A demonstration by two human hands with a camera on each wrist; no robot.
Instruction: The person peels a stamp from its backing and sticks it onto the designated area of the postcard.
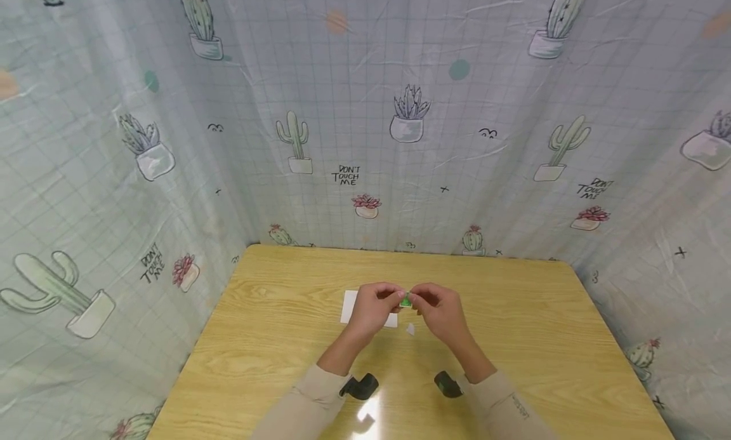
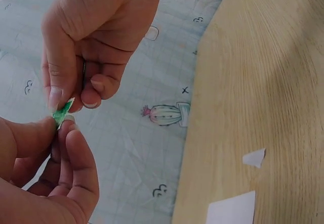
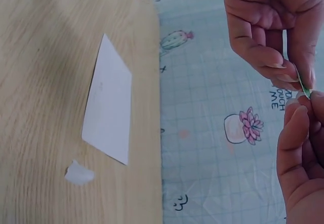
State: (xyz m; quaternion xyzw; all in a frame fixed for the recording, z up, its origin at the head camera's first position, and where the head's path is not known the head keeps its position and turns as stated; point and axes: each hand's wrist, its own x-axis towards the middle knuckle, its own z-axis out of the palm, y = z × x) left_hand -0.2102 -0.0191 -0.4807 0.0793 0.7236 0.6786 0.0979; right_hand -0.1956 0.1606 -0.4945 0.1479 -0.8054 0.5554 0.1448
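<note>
A small, thin green piece (image 1: 406, 301) with a pale edge, perhaps paper or a sticker, is held up between both hands above the table. My left hand (image 1: 372, 310) pinches one side of it between thumb and fingers. On the other side, my right hand (image 1: 442, 310) pinches it the same way. In the left wrist view the green piece (image 2: 62, 112) appears bent, its lower part covered by fingertips. Only a sliver of the green piece (image 3: 306, 89) shows edge-on in the right wrist view.
A white rectangular card (image 3: 109, 102) lies flat on the wooden table (image 1: 268, 338), partly behind my left hand in the head view. Beside it rests a small white paper scrap (image 3: 79, 173). A cactus-print curtain (image 1: 400, 173) surrounds the table's back and sides.
</note>
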